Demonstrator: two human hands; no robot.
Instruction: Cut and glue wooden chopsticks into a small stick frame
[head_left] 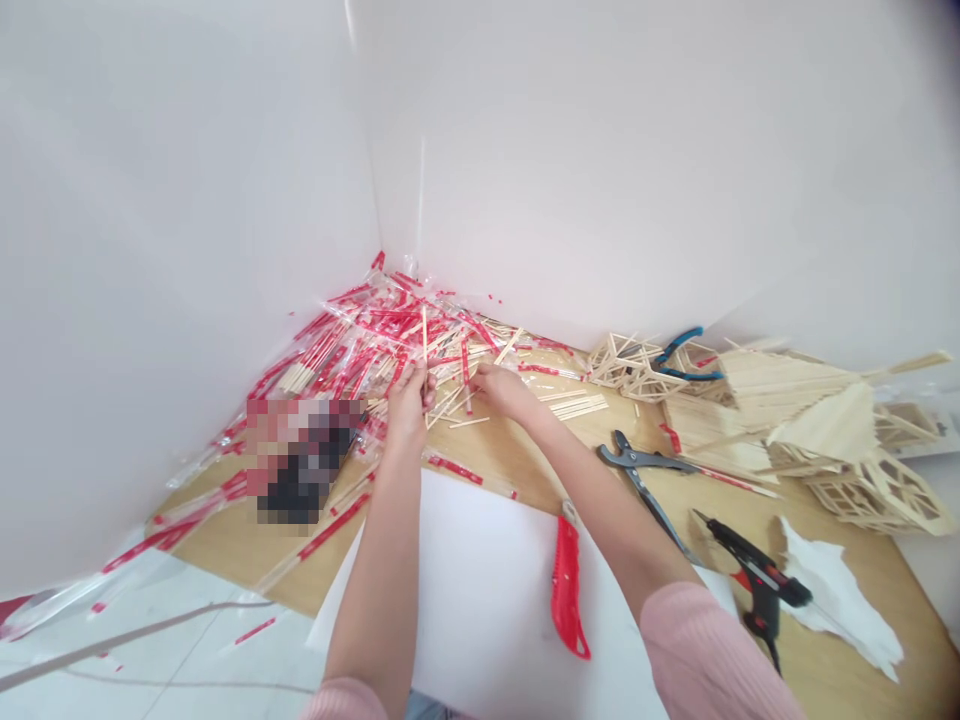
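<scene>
A big heap of thin wooden sticks and red-and-clear plastic wrappers (375,335) fills the table corner against the white walls. My left hand (409,395) is closed around a wooden stick (424,335) that stands nearly upright above the fist. My right hand (504,388) reaches into the heap just to the right, palm down, fingers curled among loose sticks; what it grips, if anything, is hidden. Both forearms stretch over a white sheet (480,590) on the wooden table (517,455).
A red utility knife (568,590) lies on the white sheet. Black pliers (641,475) and a black-and-red glue gun (754,575) lie to the right, near white paper scraps (840,595). Stick-built lattice models (825,420) and blue-handled pliers (686,355) sit at the right rear. A blurred patch (300,460) covers something at left.
</scene>
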